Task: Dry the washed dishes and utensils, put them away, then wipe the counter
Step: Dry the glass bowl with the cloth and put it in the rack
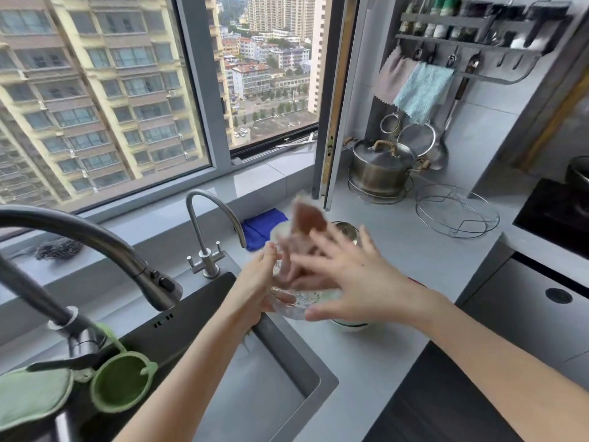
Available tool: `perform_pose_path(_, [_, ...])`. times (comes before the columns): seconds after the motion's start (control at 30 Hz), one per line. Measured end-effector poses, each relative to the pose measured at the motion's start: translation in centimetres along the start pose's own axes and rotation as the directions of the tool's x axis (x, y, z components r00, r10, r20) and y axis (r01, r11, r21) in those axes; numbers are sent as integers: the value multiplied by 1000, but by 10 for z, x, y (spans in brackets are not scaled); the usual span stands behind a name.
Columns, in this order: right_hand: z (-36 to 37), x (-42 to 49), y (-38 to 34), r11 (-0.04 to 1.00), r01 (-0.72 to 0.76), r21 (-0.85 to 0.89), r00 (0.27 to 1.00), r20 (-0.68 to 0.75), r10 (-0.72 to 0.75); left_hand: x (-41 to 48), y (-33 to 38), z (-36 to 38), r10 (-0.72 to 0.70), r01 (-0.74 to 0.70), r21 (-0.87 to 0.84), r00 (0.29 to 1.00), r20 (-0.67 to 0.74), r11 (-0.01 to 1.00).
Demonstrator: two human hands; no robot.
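Head view, kitchen desk beside a dark sink: gripping the near rim of a clear glass bowl with the left hand, fingers curled round the edge, bowl held above the sink's right rim. Pressing at the bowl's mouth with the right hand, fingers straight and splayed against a pinkish cloth, cloth and fingertips blurred. Just beneath the glass bowl, resting on the desk, a pale green bowl; behind it, a steel bowl. Farther back, by the small faucet, a folded blue cloth. Near the far wall, a lidded steel pot on a wire stand, a round wire rack alongside.
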State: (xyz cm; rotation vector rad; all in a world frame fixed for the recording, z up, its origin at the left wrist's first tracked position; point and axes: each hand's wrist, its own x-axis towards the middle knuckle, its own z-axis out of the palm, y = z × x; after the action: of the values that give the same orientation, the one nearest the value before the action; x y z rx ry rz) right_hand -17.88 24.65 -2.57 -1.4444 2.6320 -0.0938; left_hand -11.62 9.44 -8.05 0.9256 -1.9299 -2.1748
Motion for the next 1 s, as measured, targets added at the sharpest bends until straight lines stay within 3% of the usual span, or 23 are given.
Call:
perform_pose_path(0.03, [4, -3, 2, 997, 79, 12, 994, 73, -80, -1, 0, 0, 22, -22, 0, 1000, 6, 1000])
perform_pose_path(0.07, [10, -8, 7, 989, 126, 84, 990, 50, -130, -1, -1, 0, 32, -32, 7, 999, 6, 999])
perform_pose_path(0.13, [25, -17, 15, 954, 200, 224, 976, -127, -175, -3, -4, -1, 9, -10, 15, 999, 39, 1000])
perform_pose_path(0.23, [49, -25, 20, 946, 248, 210, 952, -234, -198, -8, -7, 10, 42, -54, 72, 986, 159, 996])
perform_pose_path(0.33, [62, -32, 12, 956, 189, 223, 974, -169, -153, -10, -4, 32, 119, -143, 103, 970, 213, 984])
perform_pose_path(0.43, [57, -48, 19, 908, 199, 369, 980, -103, -173, -7, -6, 52, 85, -116, 109, 963, 254, 987])
perform_pose_path(0.57, [30, -84, 47, 806, 6, 592, 971, 190, -147, -2, -17, 77, -12, -119, 340, 933, 360, 933])
perform_pose_path(0.63, [25, -102, 63, 863, 47, 504, 967, 192, -165, -4, -23, 97, -78, -107, 367, 886, 457, 924])
perform_pose_path(0.7, [31, -120, 80, 959, 173, 224, 976, 94, -197, -9, -28, 119, -125, -118, 401, 839, 530, 908])
perform_pose_path(0.77, [44, -142, 101, 967, 236, -95, 971, 46, -233, -10, -33, 144, -148, -159, 442, 799, 582, 883])
perform_pose_path(0.8, [50, -155, 110, 960, 219, -173, 976, 50, -214, -12, -36, 157, -149, -166, 438, 788, 598, 883])
perform_pose_path(0.87, [56, -182, 128, 969, 134, -206, 991, 37, -129, -19, -40, 189, -130, -166, 418, 795, 593, 893])
perform_pose_path(0.93, [54, -211, 144, 992, -13, -127, 1000, 18, 16, -27, -46, 225, -124, -101, 359, 824, 552, 928])
perform_pose_path(1.0, [56, -245, 168, 997, -73, -5, 995, -67, 72, -37, -52, 264, -150, -36, 318, 827, 541, 947])
